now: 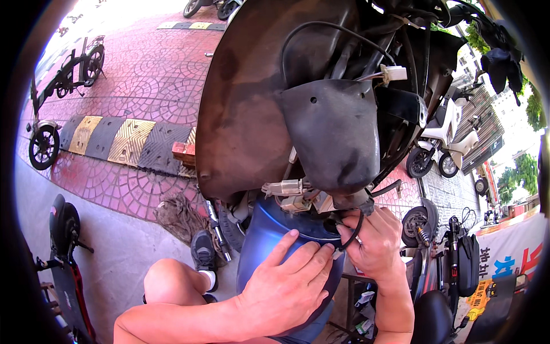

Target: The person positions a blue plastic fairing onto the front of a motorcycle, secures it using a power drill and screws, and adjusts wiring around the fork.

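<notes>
thin black cable, curved and smooth-skinned (359, 230), sits just below the centre of the frame and a little to the right, bending down from beneath a dark grey moulded plastic cover (335, 132) toward the upper rim of a rounded, glossy blue plastic panel (260, 235). its long axis slants from upper right to lower left, and the bare right hand (375, 246) is the one close upon it: the cable crosses in front of that hand's curled fingers, its lower end near the left hand's fingertips. from the right palm, the cable lies up and to the left. the right forearm rises almost straight from the lower edge, wrist bent inward, thumb and fingers drawn narrow beside the dark opening at the panel's rim; from where i stand i cannot tell whether they pinch the cable or something behind it. the bare left hand (281, 292) comes in slantwise from the lower left, palm down and holding nothing that i can see, its fingers stretched long across the blue panel, the forefinger parted from the rest and pointing up toward the rim. just above that rim, left of the cable, hangs a cluster of pale, blocky plastic connectors (283, 188), apart from both hands.
</notes>
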Available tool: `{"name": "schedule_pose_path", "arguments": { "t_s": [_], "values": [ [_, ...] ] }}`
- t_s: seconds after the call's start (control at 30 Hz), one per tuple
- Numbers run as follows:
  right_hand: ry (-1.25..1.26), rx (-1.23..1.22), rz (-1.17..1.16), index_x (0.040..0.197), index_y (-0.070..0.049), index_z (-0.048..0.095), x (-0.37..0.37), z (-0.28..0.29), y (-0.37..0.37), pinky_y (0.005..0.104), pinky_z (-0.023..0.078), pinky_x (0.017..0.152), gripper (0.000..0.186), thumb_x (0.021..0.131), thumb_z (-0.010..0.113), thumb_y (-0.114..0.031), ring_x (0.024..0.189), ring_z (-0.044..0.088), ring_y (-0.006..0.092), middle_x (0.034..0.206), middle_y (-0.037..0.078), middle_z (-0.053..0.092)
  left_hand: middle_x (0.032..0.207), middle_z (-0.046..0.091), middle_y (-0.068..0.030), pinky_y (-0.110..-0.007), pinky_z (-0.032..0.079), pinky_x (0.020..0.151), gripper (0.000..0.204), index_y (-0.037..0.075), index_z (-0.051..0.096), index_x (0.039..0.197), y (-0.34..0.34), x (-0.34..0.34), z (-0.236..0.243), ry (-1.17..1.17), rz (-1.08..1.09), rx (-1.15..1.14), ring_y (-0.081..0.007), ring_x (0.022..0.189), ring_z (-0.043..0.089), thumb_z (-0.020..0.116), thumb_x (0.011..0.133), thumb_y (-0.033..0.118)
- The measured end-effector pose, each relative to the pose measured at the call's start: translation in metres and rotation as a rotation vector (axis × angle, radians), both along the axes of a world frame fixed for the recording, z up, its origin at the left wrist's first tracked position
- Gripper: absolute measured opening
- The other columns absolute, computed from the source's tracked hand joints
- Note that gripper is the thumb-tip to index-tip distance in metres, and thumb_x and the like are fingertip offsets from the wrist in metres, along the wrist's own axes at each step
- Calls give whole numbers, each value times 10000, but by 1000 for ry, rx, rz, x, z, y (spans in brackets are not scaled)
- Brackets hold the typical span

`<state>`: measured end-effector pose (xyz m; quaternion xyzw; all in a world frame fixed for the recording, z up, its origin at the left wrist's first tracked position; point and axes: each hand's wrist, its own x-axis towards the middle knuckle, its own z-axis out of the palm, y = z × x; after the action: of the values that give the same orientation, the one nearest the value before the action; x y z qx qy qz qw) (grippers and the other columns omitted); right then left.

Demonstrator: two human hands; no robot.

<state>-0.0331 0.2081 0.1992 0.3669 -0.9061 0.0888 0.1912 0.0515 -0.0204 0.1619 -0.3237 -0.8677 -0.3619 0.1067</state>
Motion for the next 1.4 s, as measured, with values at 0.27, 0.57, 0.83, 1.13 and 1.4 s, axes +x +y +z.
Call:
{"name": "schedule_pose_path", "arguments": {
  "t_s": [0.27, 0.57, 0.83, 1.13, 1.4],
  "values": [
    [-108, -27, 21, 892, -51, 762, -2, -4, 6, 443, 544, 685, 172, 787, 878, -123, 749, 701, 318, 839, 84, 702, 1325, 725, -104, -505, 533, 1062, 418, 33, 774, 1195, -2, -14, -8, 23, 36, 215, -308, 1218, 666, 853, 830, 222],
    [-141, -41, -32, 888, -63, 765, -3, -6, 1, 454, 544, 688, 155, 820, 883, -136, 750, 708, 334, 827, 83, 717, 1226, 740, -120, -465, 534, 932, 368, 22, 776, 1114, -5, -33, -11, 22, 200, 226, -346, 1103, 672, 886, 786, 149],
    [-228, -133, -78, 889, -45, 780, 0, -11, 3, 481, 535, 719, 113, 862, 853, -127, 793, 718, 354, 837, 97, 744, 1262, 724, -132, -473, 526, 985, 422, 16, 768, 1179, 0, -28, -10, 1, 183, 206, -356, 1166, 664, 885, 803, 168],
    [-215, -148, -148, 901, -45, 787, 4, -13, 15, 466, 531, 803, 78, 883, 825, -109, 896, 733, 345, 935, 102, 790, 1299, 716, -167, -493, 536, 1037, 445, -1, 760, 1204, -2, -27, -11, -18, 186, 205, -376, 1218, 659, 884, 810, 166],
    [-303, -134, -111, 939, -35, 796, 1, -5, 9, 486, 551, 853, 82, 893, 800, -103, 939, 718, 361, 947, 116, 773, 1320, 711, -175, -495, 540, 1028, 459, -4, 759, 1211, -3, -28, -10, -21, 183, 196, -383, 1215, 654, 888, 807, 171]
  ]
}}
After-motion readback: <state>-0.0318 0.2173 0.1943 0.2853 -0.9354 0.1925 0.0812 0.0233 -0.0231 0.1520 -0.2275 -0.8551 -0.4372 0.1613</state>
